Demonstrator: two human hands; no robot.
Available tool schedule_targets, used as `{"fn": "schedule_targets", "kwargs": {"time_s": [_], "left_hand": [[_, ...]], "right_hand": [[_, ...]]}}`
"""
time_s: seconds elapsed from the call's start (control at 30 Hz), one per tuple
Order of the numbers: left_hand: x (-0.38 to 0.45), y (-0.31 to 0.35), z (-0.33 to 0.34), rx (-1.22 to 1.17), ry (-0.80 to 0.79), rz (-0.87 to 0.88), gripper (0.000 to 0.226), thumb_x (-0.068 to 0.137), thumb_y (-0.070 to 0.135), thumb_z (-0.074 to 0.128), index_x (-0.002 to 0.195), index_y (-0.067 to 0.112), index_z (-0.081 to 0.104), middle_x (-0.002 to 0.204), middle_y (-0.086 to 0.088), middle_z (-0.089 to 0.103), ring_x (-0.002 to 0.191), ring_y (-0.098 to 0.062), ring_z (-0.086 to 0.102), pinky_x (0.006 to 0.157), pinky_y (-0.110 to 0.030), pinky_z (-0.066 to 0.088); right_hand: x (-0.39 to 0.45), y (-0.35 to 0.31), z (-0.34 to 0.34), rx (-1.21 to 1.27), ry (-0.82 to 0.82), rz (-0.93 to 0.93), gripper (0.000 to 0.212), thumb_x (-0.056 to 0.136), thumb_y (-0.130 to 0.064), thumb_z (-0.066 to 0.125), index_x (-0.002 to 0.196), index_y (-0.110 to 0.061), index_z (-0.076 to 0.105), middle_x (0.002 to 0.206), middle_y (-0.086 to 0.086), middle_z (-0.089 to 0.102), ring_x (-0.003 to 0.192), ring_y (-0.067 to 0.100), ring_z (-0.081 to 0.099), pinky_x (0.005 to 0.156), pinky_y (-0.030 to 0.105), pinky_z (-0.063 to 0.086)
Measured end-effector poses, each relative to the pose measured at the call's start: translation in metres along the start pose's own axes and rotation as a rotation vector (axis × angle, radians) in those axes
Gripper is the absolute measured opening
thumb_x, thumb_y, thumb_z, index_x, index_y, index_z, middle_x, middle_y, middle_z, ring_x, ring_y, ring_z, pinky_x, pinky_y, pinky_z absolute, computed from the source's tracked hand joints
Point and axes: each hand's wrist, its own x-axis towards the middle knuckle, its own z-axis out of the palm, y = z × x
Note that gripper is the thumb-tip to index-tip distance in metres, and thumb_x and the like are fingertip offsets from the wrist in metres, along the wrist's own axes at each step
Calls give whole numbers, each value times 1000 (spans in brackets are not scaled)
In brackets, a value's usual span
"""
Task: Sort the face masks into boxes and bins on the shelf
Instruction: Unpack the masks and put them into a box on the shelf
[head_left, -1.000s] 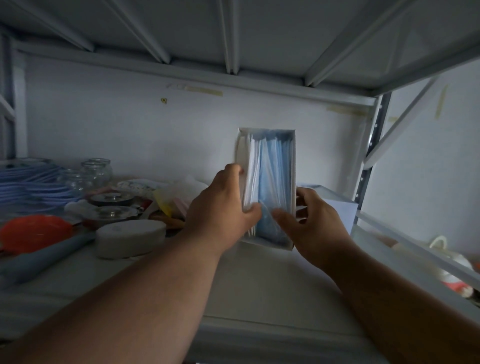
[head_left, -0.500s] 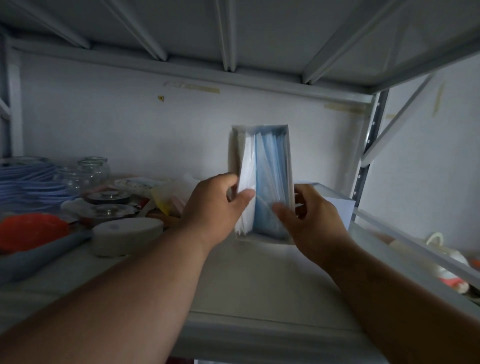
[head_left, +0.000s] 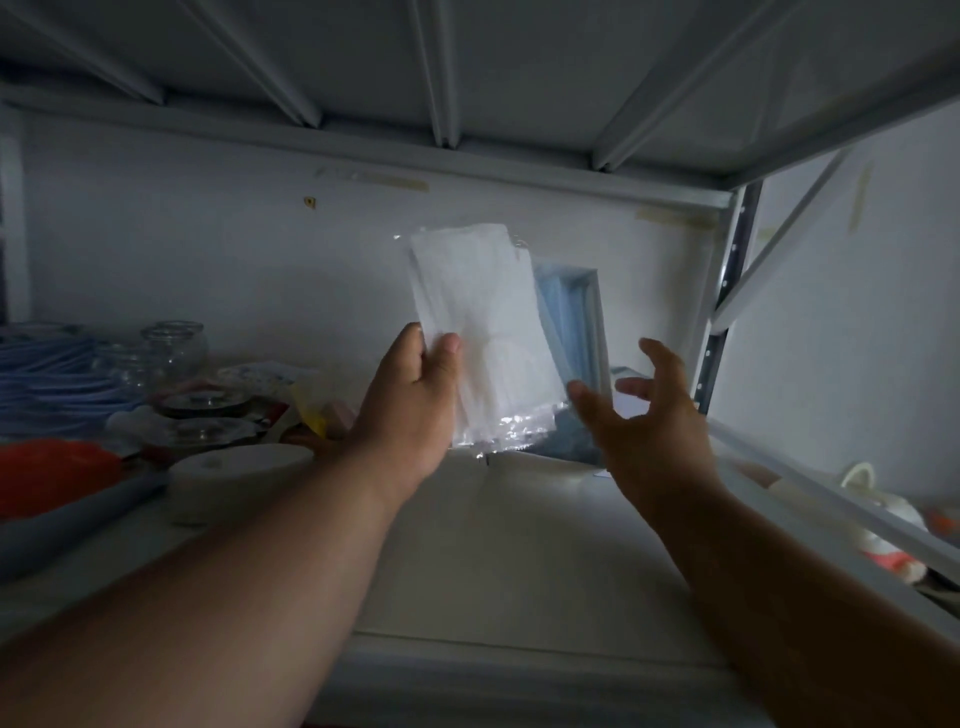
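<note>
My left hand (head_left: 410, 400) grips a clear plastic pack of white face masks (head_left: 483, 332), held upright above the shelf board (head_left: 519, 561). Behind the pack stands a white mask box (head_left: 589, 322) leaning at the back wall, with blue masks (head_left: 561, 317) showing inside it. My right hand (head_left: 644, 415) hovers just right of the pack, fingers spread and holding nothing, in front of the box's lower right corner. The box's left part is hidden by the pack.
To the left lie a white round container (head_left: 234, 478), glass jars (head_left: 171, 348), a stack of blue items (head_left: 47, 374) and an orange thing in a blue tray (head_left: 52, 467). A second white box (head_left: 628, 400) stands behind my right hand. Diagonal shelf braces (head_left: 779, 234) close off the right side.
My left hand has pulled the white mask pack out of the box and lifted it forward. My right hand let go of the box and opened.
</note>
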Motion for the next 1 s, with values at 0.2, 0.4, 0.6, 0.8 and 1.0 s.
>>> {"fn": "schedule_targets", "kwargs": {"time_s": [0.2, 0.4, 0.6, 0.8, 1.0], "left_hand": [[4, -2, 4, -170, 109, -182, 35, 103, 61, 49, 92, 28, 48, 83, 2, 57, 85, -29, 57, 86, -42, 45], [5, -9, 1, -196, 4, -169, 51, 84, 78, 51, 84, 28, 46, 71, 1, 52, 79, -42, 60, 89, -69, 50], [-6, 3, 3, -276, -223, -183, 27, 103, 42, 67, 79, 30, 65, 64, 7, 59, 55, -12, 55, 56, -36, 38], [-15, 12, 1, -423, -381, -338, 38, 93, 29, 79, 126, 13, 72, 118, -12, 79, 113, -35, 75, 105, -56, 56], [-21, 7, 1, -269, -494, -305, 39, 95, 15, 80, 131, 19, 67, 119, -3, 80, 111, -25, 77, 103, -53, 59]], "right_hand": [[-3, -2, 2, 75, -77, -16, 92, 73, -89, 55, 150, -38, 54, 138, -2, 67, 101, 23, 74, 90, 55, 65], [-6, -2, 4, 66, -192, -131, 12, 100, -59, 63, 110, -52, 61, 109, -18, 68, 101, 8, 69, 91, 32, 57], [-7, -4, 3, -5, -195, -218, 53, 87, -83, 52, 108, -39, 71, 121, -10, 61, 104, 0, 60, 92, 23, 48], [-9, -7, 5, -151, -164, -290, 39, 89, -69, 67, 78, -32, 59, 109, -10, 55, 100, -13, 52, 76, 1, 40], [-10, -5, 5, -189, -154, -340, 32, 92, -62, 72, 85, -38, 52, 109, -12, 50, 98, -9, 51, 76, 4, 39]]}}
